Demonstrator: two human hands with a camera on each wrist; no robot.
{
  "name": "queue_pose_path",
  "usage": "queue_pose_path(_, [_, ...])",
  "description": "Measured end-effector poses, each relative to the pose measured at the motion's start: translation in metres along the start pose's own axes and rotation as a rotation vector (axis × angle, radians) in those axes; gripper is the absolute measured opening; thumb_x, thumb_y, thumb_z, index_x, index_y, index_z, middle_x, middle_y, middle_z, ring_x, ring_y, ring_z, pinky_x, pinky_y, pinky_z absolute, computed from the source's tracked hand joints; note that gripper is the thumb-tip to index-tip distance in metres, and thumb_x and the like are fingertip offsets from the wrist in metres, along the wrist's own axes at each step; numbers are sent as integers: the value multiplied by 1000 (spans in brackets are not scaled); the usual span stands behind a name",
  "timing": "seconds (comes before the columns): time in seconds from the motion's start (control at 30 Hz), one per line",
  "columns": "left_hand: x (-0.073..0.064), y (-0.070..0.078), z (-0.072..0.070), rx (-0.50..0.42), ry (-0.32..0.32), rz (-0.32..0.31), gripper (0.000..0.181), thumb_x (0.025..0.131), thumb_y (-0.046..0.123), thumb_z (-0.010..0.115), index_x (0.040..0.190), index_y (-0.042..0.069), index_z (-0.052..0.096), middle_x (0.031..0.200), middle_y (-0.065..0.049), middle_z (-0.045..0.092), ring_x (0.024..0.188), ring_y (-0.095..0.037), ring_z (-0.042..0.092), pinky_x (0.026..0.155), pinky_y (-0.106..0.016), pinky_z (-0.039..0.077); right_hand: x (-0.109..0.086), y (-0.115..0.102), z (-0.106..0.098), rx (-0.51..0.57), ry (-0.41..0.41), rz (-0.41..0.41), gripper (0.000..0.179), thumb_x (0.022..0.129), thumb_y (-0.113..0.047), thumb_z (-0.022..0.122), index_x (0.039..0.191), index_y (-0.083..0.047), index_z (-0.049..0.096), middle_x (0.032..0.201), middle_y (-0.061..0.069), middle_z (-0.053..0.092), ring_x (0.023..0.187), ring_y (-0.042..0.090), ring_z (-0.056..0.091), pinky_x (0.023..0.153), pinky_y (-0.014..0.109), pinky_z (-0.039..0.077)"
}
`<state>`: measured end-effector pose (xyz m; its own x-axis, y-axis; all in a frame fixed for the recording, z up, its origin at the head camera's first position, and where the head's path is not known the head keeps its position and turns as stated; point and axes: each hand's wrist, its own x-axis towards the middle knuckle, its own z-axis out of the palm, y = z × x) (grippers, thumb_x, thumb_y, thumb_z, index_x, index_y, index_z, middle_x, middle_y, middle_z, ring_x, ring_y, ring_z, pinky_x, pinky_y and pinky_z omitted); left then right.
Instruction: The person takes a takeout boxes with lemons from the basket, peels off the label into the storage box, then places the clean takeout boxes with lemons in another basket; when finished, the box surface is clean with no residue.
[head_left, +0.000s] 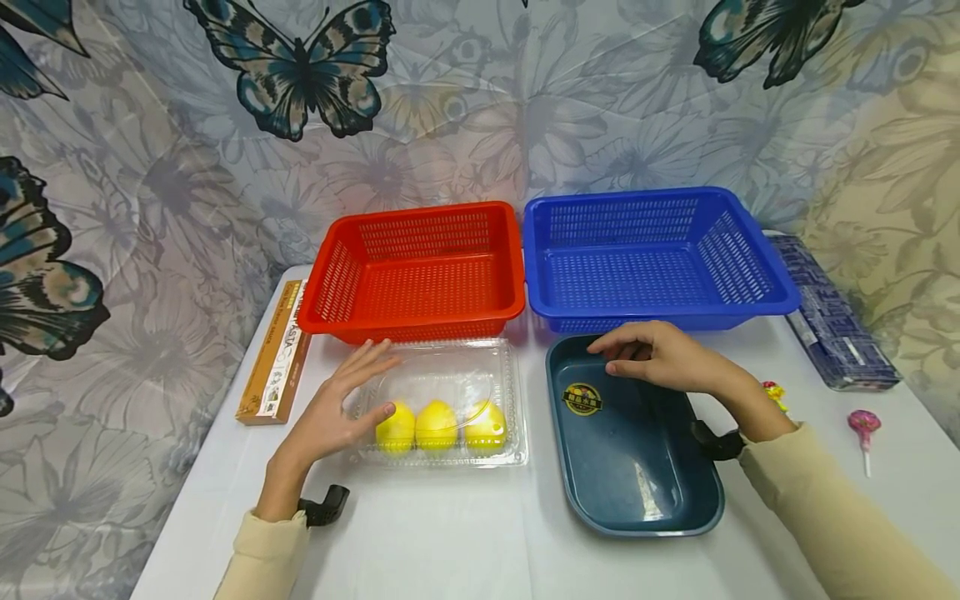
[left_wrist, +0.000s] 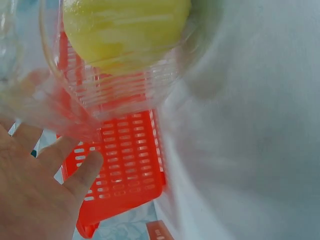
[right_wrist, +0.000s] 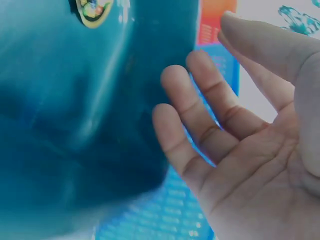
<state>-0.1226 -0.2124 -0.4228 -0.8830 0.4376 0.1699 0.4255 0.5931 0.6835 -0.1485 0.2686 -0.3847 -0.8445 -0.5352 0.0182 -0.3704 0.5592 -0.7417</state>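
A clear plastic clamshell box (head_left: 450, 367) lies on the table with three yellow lemon-like fruits (head_left: 437, 427) in a row inside. My left hand (head_left: 337, 408) is at its left side, fingers spread and straight, thumb over the nearest fruit in the head view. In the left wrist view the fingers (left_wrist: 82, 172) show close below the box wall. To the right sits a dark teal tray (head_left: 622, 450) with a gold-and-black sticker. Above its far end hovers my right hand (head_left: 663, 358), fingers loosely bent, nothing in its grasp.
Behind stand a red basket (head_left: 420, 329) and a blue basket (head_left: 660, 321), side by side. A brown-and-white pasta box (head_left: 277, 354) lies at the left edge. On the right are a dark blue patterned package (head_left: 843, 333), a pink lollipop (head_left: 864, 425) and a small yellow-red item (head_left: 775, 394).
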Motion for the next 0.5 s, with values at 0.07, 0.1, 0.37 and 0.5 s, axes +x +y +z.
queue_pose_path(0.07, [-1,-1,-1,-14,10,-8,61,91,25,75,148,25,55,166,-1,35,158,-36,18,116,-77,18,-4,-2,-6,-13,36,-5,26,94,-9,72,120,-9,74,105,9,75,84,7,67,73,24,58])
queue_pose_path(0.1, [-1,-1,-2,-20,16,-11,60,91,25,75,148,25,55,166,0,35,158,-35,19,116,-77,19,-6,-2,-9,-24,57,-12,26,94,-9,72,120,-10,74,103,7,75,84,6,67,72,24,57])
queue_pose_path(0.37, [-3,-3,-4,-44,43,-11,59,91,21,75,147,21,56,166,4,34,157,-36,22,116,-75,22,-25,1,-33,-132,238,16,30,96,-11,71,125,-16,72,101,-2,72,85,1,63,73,19,53])
queue_pose_path(0.5, [-5,-5,-5,-44,53,-18,58,92,20,75,147,20,56,167,1,34,157,-37,22,115,-76,24,-33,4,-47,-146,321,117,31,97,-16,70,128,-21,71,103,-5,71,86,0,62,73,15,50])
